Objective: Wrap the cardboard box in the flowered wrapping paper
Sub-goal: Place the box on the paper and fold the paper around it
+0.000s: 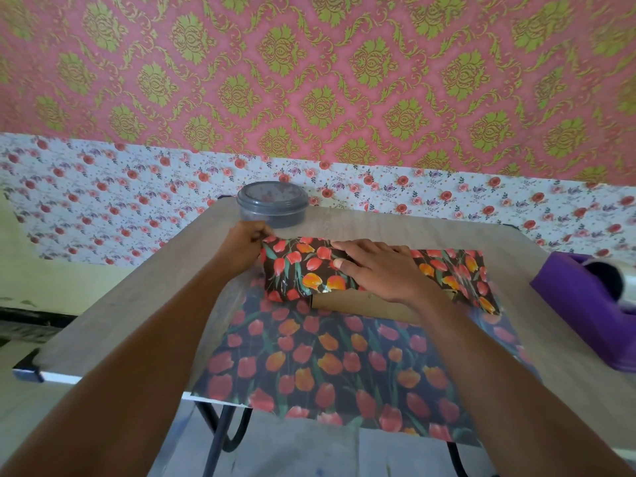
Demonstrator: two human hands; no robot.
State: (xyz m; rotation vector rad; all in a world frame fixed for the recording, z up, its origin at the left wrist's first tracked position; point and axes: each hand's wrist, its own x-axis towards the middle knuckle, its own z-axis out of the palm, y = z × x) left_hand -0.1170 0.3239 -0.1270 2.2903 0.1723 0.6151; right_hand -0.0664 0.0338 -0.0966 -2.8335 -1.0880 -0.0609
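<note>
The cardboard box [364,302] lies on the table, mostly covered by dark wrapping paper [327,366] printed with red and orange tulips. The far part of the sheet is folded over the box top; only the box's near side shows bare. The rest of the sheet lies flat toward me and hangs over the table's front edge. My left hand [241,246] pinches the paper at the box's far left corner. My right hand [378,266] lies flat on the folded paper on top of the box, pressing it down.
A clear round container with a grey lid [273,203] stands just behind the box, close to my left hand. A purple tape dispenser [592,297] sits at the table's right edge. The wooden table [137,304] stands against a patterned wall.
</note>
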